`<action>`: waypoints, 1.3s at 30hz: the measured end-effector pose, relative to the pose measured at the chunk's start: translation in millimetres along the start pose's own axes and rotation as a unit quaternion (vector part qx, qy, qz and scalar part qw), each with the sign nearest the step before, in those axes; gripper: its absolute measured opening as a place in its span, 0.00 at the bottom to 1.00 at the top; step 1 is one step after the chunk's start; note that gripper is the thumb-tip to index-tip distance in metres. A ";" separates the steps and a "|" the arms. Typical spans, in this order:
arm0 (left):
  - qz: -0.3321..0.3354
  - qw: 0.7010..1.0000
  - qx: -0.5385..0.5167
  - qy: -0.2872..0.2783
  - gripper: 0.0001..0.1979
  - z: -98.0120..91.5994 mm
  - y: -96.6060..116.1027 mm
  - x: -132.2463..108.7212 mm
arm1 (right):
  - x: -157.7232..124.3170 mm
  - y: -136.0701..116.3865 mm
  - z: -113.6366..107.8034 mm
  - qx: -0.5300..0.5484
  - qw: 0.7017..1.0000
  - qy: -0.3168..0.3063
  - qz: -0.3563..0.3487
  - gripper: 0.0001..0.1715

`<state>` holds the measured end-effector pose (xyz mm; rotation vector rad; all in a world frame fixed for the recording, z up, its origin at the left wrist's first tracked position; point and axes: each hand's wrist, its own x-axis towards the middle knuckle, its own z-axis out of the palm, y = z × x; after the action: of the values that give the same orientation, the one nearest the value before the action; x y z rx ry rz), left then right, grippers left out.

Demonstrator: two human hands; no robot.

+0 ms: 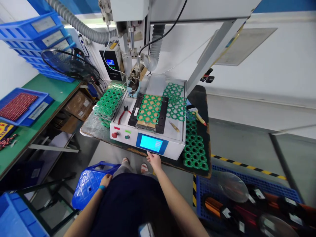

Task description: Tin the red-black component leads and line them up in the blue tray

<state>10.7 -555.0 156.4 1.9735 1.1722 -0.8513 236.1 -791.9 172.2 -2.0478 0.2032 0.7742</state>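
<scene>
My right hand is at the front of a white benchtop soldering machine, just below its lit blue screen. Its index finger points towards the screen's lower edge, and the hand holds nothing. Down by my leg, above a blue plastic stool, my left hand hangs loosely with nothing seen in it. On the machine bed, a green perforated circuit board panel lies in a black fixture. The soldering head stands above and behind the panel's left side.
Stacked green panels stand left and right; more panels lie on the bed. Red-handled cutters and tweezers lie near the fixture. A fan is at left. A blue crate of spools sits right.
</scene>
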 end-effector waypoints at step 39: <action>0.008 1.000 -0.027 0.005 0.14 -2.0 -2.7 -9.2 | -52.2 21.1 -4.2 0.129 0.963 -0.185 0.147 0.13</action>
<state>5.2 -556.6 164.3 1.9443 1.1711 -0.7932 187.8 -815.2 190.0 -1.6125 0.3784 1.2305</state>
